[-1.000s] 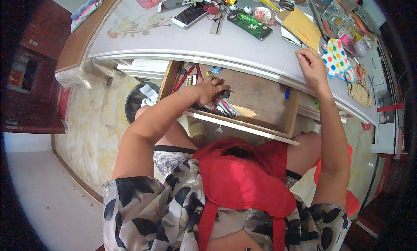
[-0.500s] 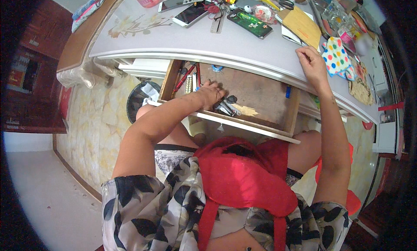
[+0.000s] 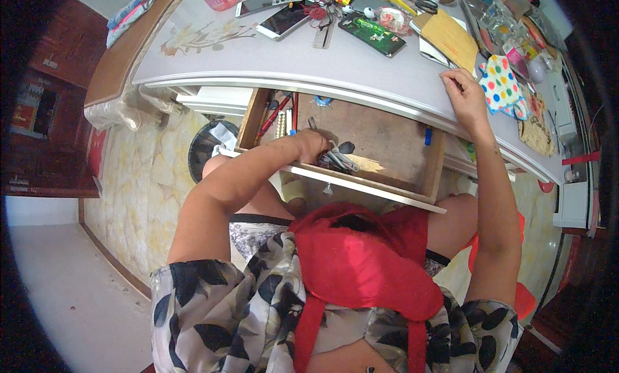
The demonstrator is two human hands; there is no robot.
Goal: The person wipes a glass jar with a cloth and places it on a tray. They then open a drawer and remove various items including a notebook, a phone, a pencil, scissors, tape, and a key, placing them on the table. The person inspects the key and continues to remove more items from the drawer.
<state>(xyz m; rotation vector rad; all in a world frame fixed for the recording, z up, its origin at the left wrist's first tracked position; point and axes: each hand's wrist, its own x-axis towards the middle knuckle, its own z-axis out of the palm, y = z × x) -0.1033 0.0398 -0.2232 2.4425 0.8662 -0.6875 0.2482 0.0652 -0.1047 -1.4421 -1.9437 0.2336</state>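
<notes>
My left hand [image 3: 312,145] reaches into the open wooden drawer [image 3: 380,125], closed around something slim and grey that juts past its fingers; I cannot make out what. Beside its fingertips lies a small pile of metal items [image 3: 338,159], with a dark round piece [image 3: 347,147] next to it. Left of the hand are a red pen [image 3: 274,117] and a pale strip with beige dots [image 3: 281,123]. My right hand [image 3: 465,94] rests at the desk's front edge with its fingers curled in, and nothing shows in them.
On the desk [image 3: 361,76] lie a white phone [image 3: 284,21], a green-patterned phone [image 3: 372,35], a brown envelope [image 3: 449,39] and a dotted cloth [image 3: 500,86]. A blue item [image 3: 428,137] sits at the drawer's right. A black bin [image 3: 205,155] stands on the floor.
My left hand has drawn back slightly, its fingers now folded in. A slim grey thing now sticks up beside it, and the metal pile has shifted. My right hand stays where it was.
</notes>
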